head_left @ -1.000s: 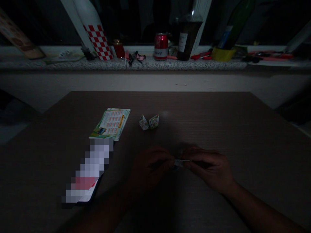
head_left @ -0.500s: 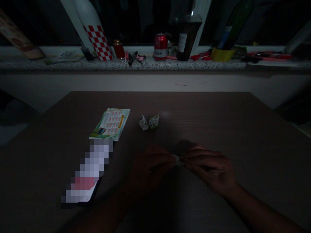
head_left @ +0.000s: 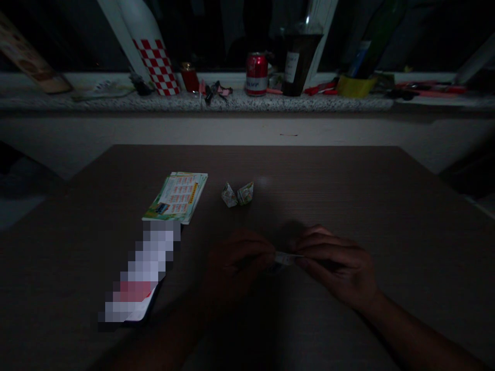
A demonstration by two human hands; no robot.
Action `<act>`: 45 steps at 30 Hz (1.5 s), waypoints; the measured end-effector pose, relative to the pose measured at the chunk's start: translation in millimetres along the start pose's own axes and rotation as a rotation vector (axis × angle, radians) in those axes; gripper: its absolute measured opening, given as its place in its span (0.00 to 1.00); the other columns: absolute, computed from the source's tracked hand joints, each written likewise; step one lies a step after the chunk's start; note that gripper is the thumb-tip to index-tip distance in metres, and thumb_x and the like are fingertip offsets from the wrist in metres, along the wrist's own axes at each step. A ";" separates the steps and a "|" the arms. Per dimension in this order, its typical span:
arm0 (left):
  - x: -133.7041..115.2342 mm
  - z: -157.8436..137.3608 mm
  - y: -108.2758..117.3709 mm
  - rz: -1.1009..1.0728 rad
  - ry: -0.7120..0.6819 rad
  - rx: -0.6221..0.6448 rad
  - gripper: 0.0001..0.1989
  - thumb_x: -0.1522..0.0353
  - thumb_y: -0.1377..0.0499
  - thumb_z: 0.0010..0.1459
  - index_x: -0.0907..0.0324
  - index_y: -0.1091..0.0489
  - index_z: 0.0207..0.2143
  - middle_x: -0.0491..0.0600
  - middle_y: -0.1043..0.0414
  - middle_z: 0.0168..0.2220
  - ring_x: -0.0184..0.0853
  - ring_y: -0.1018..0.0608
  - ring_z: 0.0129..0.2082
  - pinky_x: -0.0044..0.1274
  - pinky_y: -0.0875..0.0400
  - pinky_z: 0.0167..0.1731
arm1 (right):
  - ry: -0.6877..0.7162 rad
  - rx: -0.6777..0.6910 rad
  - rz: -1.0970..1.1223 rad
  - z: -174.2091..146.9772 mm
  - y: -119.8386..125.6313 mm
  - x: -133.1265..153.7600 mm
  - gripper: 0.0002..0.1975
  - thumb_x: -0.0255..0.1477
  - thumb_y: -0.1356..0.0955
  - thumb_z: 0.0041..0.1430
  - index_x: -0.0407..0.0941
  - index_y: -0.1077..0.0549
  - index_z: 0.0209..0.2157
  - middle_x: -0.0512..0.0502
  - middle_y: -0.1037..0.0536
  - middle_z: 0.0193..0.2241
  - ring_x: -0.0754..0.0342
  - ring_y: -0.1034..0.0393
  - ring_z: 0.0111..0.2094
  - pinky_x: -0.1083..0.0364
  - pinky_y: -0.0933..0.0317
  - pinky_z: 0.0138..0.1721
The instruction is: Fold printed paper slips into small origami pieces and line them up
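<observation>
A small piece of folded paper is stretched between my two hands, just above the table. My left hand, dim in shadow, pinches its left end. The thumb and fingers of my right hand are closed on its right end. Beyond them, two small folded paper shapes with pointed tips stand side by side on the table. To their left lies a stack of printed calendar cards, green and white with red print.
A phone with a blurred-out screen lies on the brown table at left. Along the stone windowsill stand a red can, a checkered bottle, a dark bottle and a yellow tape roll.
My hands have drawn slightly apart, and more of the folded paper shows between the fingertips. The other things stay where they were.
</observation>
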State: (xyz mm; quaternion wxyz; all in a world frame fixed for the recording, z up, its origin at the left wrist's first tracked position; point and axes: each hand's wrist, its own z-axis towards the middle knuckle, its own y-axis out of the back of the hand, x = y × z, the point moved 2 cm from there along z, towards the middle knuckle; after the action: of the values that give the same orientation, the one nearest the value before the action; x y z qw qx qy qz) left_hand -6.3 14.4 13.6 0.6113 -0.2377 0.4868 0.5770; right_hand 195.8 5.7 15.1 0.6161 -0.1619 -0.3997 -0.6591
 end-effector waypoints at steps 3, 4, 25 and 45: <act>-0.4 0.4 -0.4 -0.002 0.019 -0.007 0.04 0.73 0.39 0.57 0.58 0.23 0.33 0.48 0.23 0.33 0.33 0.22 0.36 0.24 0.27 0.37 | -0.002 -0.002 -0.004 0.0 0.0 2.1 0.12 0.17 0.30 0.53 0.46 0.21 0.37 0.46 0.18 0.30 0.50 0.25 0.33 0.48 0.30 0.35; -0.3 0.4 -0.5 -0.006 0.025 -0.009 0.04 0.73 0.39 0.57 0.58 0.23 0.33 0.49 0.23 0.33 0.33 0.22 0.36 0.24 0.27 0.37 | -0.008 0.000 0.000 0.1 -0.2 2.0 0.12 0.17 0.30 0.53 0.46 0.21 0.37 0.46 0.19 0.29 0.50 0.25 0.33 0.49 0.30 0.35; 0.3 1.2 0.1 -0.058 0.079 -0.045 0.04 0.72 0.38 0.57 0.58 0.23 0.33 0.47 0.24 0.33 0.32 0.22 0.35 0.22 0.28 0.35 | -0.035 0.020 -0.008 1.1 -3.5 -4.5 0.11 0.20 0.29 0.54 0.46 0.22 0.39 0.44 0.19 0.31 0.49 0.26 0.35 0.48 0.30 0.36; 5.3 1.5 1.1 -0.162 0.240 -0.152 0.03 0.71 0.38 0.55 0.57 0.22 0.31 0.45 0.24 0.31 0.30 0.23 0.32 0.19 0.30 0.32 | -0.113 0.057 0.043 2.0 -7.8 -13.2 0.08 0.18 0.30 0.55 0.43 0.23 0.35 0.46 0.22 0.29 0.52 0.28 0.33 0.49 0.33 0.38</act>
State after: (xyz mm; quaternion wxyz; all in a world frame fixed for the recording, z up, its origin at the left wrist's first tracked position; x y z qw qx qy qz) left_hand -7.5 18.4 9.9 0.5734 -0.3890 0.4907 0.5283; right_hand 190.4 15.6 4.5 0.6111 -0.1898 -0.4490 -0.6236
